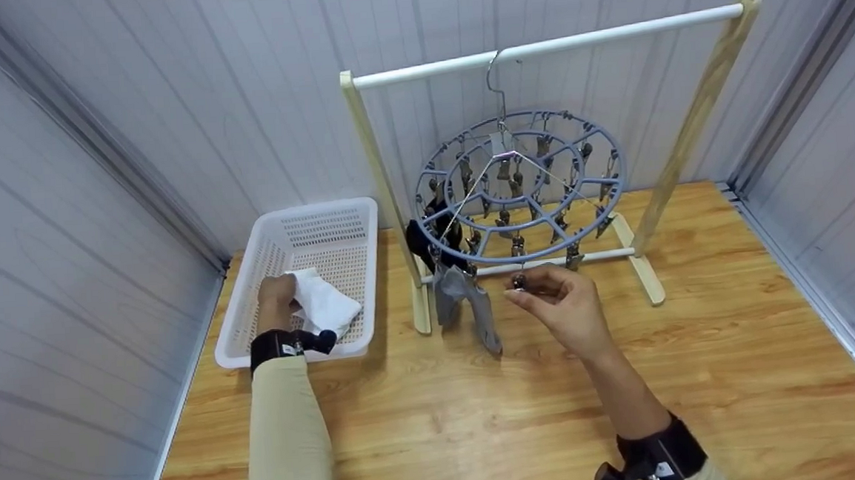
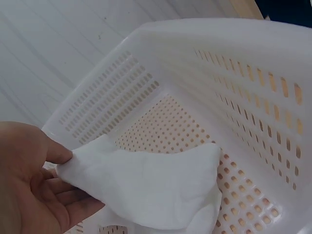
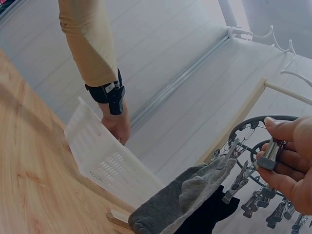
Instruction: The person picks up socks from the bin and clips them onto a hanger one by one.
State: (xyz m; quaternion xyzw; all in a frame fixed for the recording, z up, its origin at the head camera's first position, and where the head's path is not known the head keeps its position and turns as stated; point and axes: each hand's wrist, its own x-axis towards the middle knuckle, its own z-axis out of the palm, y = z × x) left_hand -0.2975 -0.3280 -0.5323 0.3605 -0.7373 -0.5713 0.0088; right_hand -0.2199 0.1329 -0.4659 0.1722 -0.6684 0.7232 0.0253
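In the basket at the left, my left hand (image 1: 276,292) pinches one end of a white sock (image 2: 146,183) between thumb and fingers. The rest of the soft fabric droops over the basket floor. My right hand (image 1: 569,307) holds a metal clip (image 3: 271,155) at the front of the round blue-grey clip hanger (image 1: 521,255), thumb on one side and fingers on the other. Grey socks (image 1: 468,300) hang from clips at the hanger's front left. Behind them hangs a black sock (image 1: 435,238).
The hanger hooks over the white bar (image 1: 608,34) of a wooden-legged rack. Several other metal clips (image 1: 515,184) dangle around its rings. A white perforated basket (image 1: 372,273) stands left of the rack on the wooden table (image 1: 439,432). Panelled walls (image 1: 152,101) enclose the back and sides.
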